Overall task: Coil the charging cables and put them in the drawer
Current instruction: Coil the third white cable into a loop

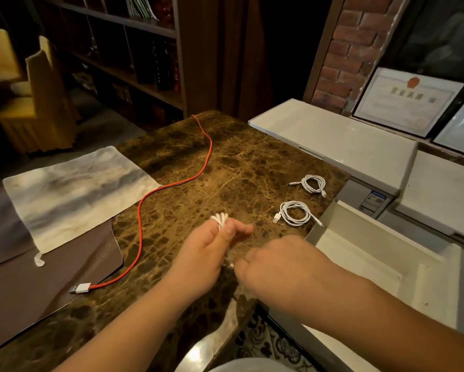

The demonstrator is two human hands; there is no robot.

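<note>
The white cable (pixel 220 220) in hand is the landmark. Its loops stand bunched above your left hand (pixel 206 253), over the near middle of the counter (pixel 252 162). The left grip is closed on the bundle, thumb pressed across the strands. Your right hand (pixel 273 267) sits just right of the bundle with fingers curled; it appears to pinch the cable's loose end, though the end itself is mostly hidden.

Step in hand, as judged: finishing this coil.

1. Keep the left thumb firmly on the loops so none slips out.
2. Feed the tail with the right hand in loops matching those already made; avoid twisting the cord.
3. Do not bend sharply at the plug.
4. Secure the tail around or through the bundle before releasing.

Right of the bundle, two coiled cables (pixel 295 213) (pixel 314 183) lie on the counter near its far right edge. These look finished. Just beyond them, further right, the open drawer (pixel 386 264) stands ready.

Left of the bundle, the red cable (pixel 142 210) runs uncoiled across the counter, its plug (pixel 79 288) resting on a brown mat (pixel 37 285). A cloth (pixel 72 194) lies further left.
</note>
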